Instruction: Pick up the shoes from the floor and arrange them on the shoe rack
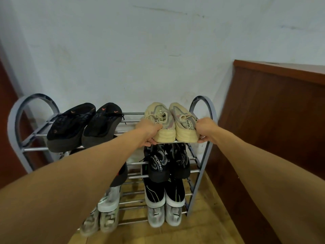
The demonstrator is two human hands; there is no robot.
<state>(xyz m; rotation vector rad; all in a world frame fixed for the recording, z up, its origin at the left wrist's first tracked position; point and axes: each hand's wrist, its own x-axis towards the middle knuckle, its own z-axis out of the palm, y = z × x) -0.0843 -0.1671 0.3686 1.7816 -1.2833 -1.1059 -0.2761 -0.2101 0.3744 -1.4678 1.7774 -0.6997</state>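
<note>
My left hand [149, 132] and right hand [205, 129] each grip a heel of the beige pair [184, 132], on the rack [209, 110] top shelf, right side. Best: slide both back evenly, toes to wall [158, 50].

Rear wall [123, 50]: pale blue-white plaster, scuffed and stained. Floor [211, 226]: light wooden boards. Right side: reddish-brown wooden panel [272, 120] against the wall. Left edge: dark brown wooden surface [4, 95].
</note>
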